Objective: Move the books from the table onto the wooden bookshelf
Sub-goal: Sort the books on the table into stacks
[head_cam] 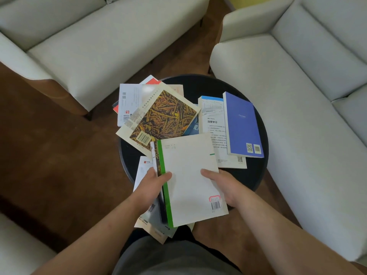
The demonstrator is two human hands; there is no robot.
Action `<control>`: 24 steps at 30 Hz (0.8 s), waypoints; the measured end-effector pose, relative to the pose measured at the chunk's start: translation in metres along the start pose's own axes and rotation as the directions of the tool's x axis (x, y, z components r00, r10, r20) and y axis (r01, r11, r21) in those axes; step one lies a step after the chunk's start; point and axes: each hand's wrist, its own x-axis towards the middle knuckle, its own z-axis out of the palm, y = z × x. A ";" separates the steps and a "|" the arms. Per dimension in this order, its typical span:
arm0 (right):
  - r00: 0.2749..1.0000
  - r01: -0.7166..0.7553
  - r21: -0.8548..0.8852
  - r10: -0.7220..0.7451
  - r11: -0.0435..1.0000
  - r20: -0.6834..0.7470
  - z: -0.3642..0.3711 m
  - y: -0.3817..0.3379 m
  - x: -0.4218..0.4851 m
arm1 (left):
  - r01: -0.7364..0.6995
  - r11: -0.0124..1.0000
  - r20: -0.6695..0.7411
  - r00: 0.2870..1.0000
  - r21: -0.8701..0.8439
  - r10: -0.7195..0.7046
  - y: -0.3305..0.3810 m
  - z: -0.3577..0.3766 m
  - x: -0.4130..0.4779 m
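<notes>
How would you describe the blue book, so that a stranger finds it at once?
Find the round black table between the pale sofas. On its right side lies the blue book, overlapping a white book. Only it has a plain blue cover with a QR code.

- White book with a green spine: back cover up, barcode at its near right corner, held over the near side of the round black desk; the left grip holds the spine edge and the right grip the opposite edge.
- Wheat-pattern book: tilted, barcode up, lying on a white book at the desk's left edge.
- Blue book: back up, overlapping a white text-covered book on the right.
</notes>
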 end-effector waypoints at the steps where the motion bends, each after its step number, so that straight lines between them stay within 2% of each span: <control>1: 1.000 -0.016 0.019 0.016 1.000 0.001 0.001 0.003 0.000 | -0.023 0.999 0.014 1.000 0.042 0.023 -0.002 -0.004 0.000; 2: 1.000 -0.025 0.034 0.025 0.999 0.004 0.002 0.006 0.000 | -0.069 0.993 -0.001 0.998 0.097 0.069 -0.004 -0.009 -0.001; 4: 1.000 -0.024 0.055 0.024 0.998 0.012 0.003 0.012 -0.002 | -0.147 0.931 -0.161 0.965 0.334 0.209 -0.008 -0.025 -0.002; 6: 1.000 -0.011 0.052 0.010 0.999 0.015 0.004 0.019 -0.006 | -0.033 0.838 -0.389 0.876 0.544 0.287 -0.019 -0.045 0.002; 7: 1.000 -0.004 0.046 0.003 0.999 0.011 0.004 0.021 -0.008 | 0.050 0.828 -0.451 0.856 0.558 0.252 -0.024 -0.053 0.002; 8: 1.000 0.001 0.039 -0.001 0.999 0.010 0.004 0.024 -0.009 | 0.107 0.842 -0.461 0.869 0.529 0.179 -0.030 -0.058 0.003; 10: 1.000 -0.002 0.040 0.002 0.999 0.013 0.004 0.029 -0.012 | 0.153 0.917 -0.347 0.938 0.368 -0.018 -0.040 -0.060 0.000; 12: 1.000 -0.026 0.062 0.025 0.998 0.011 0.004 0.034 -0.015 | 0.148 0.963 -0.233 0.968 0.223 -0.095 -0.045 -0.057 -0.004; 14: 0.998 -0.062 0.091 0.060 0.994 0.016 0.002 0.041 -0.018 | 0.119 0.965 -0.196 0.978 0.232 -0.073 -0.047 -0.054 -0.004; 18: 0.993 -0.115 0.159 0.110 0.980 0.039 -0.001 0.057 -0.024 | 0.129 0.922 -0.162 0.984 0.366 -0.073 -0.054 -0.046 -0.007; 24: 0.993 -0.107 0.161 0.099 0.981 0.058 0.005 0.074 -0.031 | 0.158 0.936 -0.126 0.984 0.316 -0.124 -0.062 -0.043 -0.015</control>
